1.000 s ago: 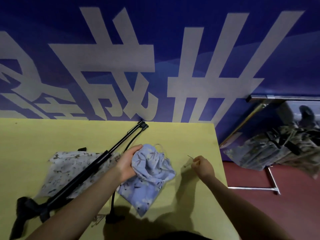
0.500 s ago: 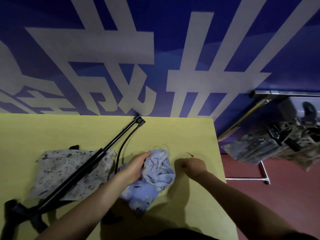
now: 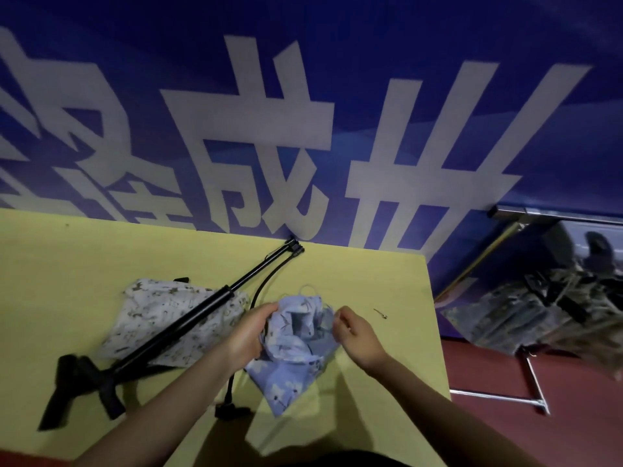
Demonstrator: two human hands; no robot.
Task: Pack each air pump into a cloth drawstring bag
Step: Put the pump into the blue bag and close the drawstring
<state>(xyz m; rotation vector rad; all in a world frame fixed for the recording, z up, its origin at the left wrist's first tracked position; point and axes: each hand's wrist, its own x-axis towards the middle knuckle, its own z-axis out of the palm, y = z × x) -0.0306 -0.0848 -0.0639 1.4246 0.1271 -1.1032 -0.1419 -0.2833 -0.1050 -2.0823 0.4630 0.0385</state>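
Note:
A blue floral drawstring bag (image 3: 290, 362) lies crumpled on the yellow table (image 3: 84, 264), its mouth facing away from me. My left hand (image 3: 249, 335) grips the left edge of the bag's mouth. My right hand (image 3: 354, 335) pinches the right edge of the mouth. A long black air pump (image 3: 175, 328) lies diagonally to the left, its hose (image 3: 266, 281) curving beside it. The pump rests across a pale patterned cloth bag (image 3: 158, 318). A small metal needle (image 3: 381, 314) lies on the table to the right of my right hand.
A blue banner with large white characters (image 3: 303, 129) stands right behind the table. The table's right edge (image 3: 438, 332) drops to a red floor. Beyond it, a pile of patterned bags and black pumps (image 3: 539, 308) sits on a metal frame.
My right hand left the needle on the table and moved left onto the blue bag's mouth. My left hand shifted its hold to the mouth's left edge.

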